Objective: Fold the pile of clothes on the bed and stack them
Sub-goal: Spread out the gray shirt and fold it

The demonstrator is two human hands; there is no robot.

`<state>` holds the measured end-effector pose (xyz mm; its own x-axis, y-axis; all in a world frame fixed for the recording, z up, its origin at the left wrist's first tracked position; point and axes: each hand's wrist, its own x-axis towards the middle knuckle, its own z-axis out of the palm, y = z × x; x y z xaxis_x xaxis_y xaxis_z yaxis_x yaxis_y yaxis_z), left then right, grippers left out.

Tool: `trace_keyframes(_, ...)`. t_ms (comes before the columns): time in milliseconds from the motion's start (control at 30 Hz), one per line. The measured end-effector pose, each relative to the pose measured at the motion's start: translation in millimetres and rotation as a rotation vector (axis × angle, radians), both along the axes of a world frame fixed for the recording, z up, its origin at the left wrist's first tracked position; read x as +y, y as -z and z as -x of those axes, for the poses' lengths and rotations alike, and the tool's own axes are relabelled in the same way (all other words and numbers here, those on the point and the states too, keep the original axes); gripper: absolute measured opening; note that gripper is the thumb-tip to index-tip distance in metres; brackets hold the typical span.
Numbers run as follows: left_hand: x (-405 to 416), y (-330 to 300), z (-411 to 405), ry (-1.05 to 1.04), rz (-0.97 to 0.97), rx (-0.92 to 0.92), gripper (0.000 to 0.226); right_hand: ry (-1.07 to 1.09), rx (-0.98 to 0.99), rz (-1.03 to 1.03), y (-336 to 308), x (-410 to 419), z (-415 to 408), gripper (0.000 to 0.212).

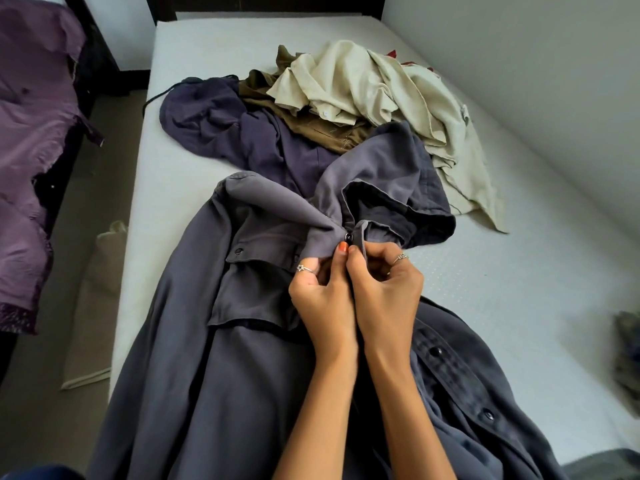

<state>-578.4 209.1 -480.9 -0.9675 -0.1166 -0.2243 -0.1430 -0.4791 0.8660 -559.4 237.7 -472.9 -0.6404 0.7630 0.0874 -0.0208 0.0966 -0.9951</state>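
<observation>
A large grey button-up shirt (214,358) lies spread down the near half of the white bed (180,109). My left hand (322,292) pinches the shirt's front edge just below a dark button. My right hand (384,285) pinches the facing placket strip beside it, and the two hands touch. Behind the shirt lies the pile: a dark purple garment (221,123), an olive-brown garment (311,116) and a cream shirt (388,95) on top at the back right.
A wall runs along the bed's right side. A purple garment (24,133) hangs at the left. On the floor to the left rests a pale cloth (93,306). A patterned fabric item (627,355) sits at the bed's right edge.
</observation>
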Motion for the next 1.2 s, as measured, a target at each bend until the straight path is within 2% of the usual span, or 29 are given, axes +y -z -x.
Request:
trace_keyframes(200, 1, 10, -1, -0.013, 0.209, 0.132, 0.008, -0.044, -0.007, -0.023, 3, 8, -3, 0.004)
trace_keyframes(333, 3, 10, -1, -0.019, 0.302, 0.211, 0.018, -0.071, -0.026, -0.029, 2, 15, -2, 0.004)
trace_keyframes(633, 8, 18, 3, 0.001, 0.342, 0.208, 0.022, -0.144, -0.113, -0.155, -1, 28, 0, 0.005)
trace_keyframes(900, 11, 21, 2, 0.013, 0.297, 0.182, 0.016, -0.206, -0.163, -0.222, -4, 35, 0, 0.005)
trace_keyframes(1000, 11, 19, -1, 0.040, 0.196, 0.101, 0.016, -0.215, -0.175, -0.216, -2, 34, -1, 0.005)
trace_keyframes(1200, 6, 8, -6, 0.174, -0.214, -0.201, 0.011, -0.216, -0.180, -0.032, -1, 40, -5, 0.005)
